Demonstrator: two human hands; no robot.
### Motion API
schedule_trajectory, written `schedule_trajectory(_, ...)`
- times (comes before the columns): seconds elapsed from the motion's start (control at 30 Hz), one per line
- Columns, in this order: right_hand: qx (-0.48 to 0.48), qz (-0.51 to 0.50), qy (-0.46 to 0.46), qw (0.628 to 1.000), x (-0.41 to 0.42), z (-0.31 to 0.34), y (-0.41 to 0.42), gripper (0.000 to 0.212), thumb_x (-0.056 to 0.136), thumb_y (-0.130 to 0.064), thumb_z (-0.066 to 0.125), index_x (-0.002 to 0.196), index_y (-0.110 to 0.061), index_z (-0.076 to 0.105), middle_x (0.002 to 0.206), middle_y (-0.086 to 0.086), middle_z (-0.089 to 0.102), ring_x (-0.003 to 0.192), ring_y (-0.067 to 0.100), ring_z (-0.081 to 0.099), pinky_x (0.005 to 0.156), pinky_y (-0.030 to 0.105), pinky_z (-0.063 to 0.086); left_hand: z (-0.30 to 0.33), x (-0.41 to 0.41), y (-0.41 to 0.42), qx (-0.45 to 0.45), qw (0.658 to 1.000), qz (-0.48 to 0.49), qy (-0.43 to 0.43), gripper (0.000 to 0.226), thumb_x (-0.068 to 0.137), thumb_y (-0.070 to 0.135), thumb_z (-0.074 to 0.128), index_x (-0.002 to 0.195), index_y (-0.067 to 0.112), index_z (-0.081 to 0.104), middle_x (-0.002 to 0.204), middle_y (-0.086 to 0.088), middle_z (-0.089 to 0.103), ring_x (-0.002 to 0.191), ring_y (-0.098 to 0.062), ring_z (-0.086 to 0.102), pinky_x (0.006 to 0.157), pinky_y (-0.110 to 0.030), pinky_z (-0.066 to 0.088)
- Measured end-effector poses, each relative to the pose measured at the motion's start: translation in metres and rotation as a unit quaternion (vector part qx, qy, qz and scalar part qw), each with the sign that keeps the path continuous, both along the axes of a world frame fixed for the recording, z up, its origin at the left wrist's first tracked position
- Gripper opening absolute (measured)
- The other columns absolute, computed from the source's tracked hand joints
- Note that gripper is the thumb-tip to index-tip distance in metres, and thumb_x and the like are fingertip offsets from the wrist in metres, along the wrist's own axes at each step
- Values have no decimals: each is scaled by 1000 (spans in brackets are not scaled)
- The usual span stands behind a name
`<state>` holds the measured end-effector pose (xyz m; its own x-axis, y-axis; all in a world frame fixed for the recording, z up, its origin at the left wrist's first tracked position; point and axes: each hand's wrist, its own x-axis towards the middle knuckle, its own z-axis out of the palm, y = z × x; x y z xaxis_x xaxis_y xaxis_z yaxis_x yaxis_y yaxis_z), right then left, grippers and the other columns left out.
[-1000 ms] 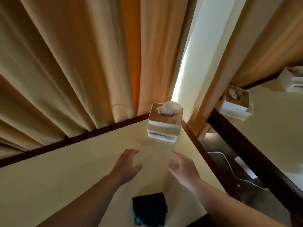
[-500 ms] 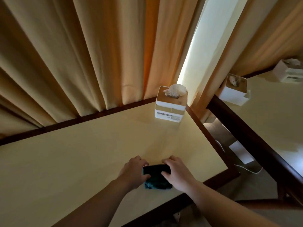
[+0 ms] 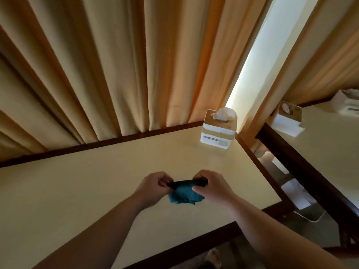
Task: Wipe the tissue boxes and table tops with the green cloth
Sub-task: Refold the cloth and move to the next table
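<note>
Item: green cloth, soft, limp, light; held above the tabletop near its 6 o'clock edge. Left hand and right hand, each grip pinching an upper corner. Best gathered flat under one palm. Tissue box at 1 o'clock, probably light, tips easily.

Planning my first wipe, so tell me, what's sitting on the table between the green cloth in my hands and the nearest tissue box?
Nothing: the head view shows only bare table top between the green cloth and the tissue box.
</note>
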<state>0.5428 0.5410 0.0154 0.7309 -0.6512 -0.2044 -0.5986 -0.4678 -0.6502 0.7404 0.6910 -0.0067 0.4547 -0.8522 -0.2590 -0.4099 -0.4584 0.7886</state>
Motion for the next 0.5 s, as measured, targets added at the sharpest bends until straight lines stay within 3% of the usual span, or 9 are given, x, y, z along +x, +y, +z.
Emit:
schedule_trajectory(0.17,-6,55,-87,995,51,34,26,16,86,-27,76,101,-31,73,91,-17,70,87,1,64,71,18,54,38,36,52,-28,996,82,-14,17,84,24,81,95,36,74,86,14,75,81,1,68,73,-21,54)
schedule_trajectory(0.3,-13,140,-136,981,97,50,45,17,88,-21,79,103,-26,73,92,-17,70,87,1,65,72,13,50,55,61,96,-31,989,139,-49,24,87,30,80,108,36,71,96,19,73,88,10,64,79,-20,54)
schedule_trajectory(0.5,-42,231,-122,964,165,53,76,18,90,-24,79,105,-28,70,99,-15,69,92,4,64,78,19,52,51,74,163,2,959,276,-69,29,90,31,78,117,29,70,112,14,68,101,-3,63,83,-22,50)
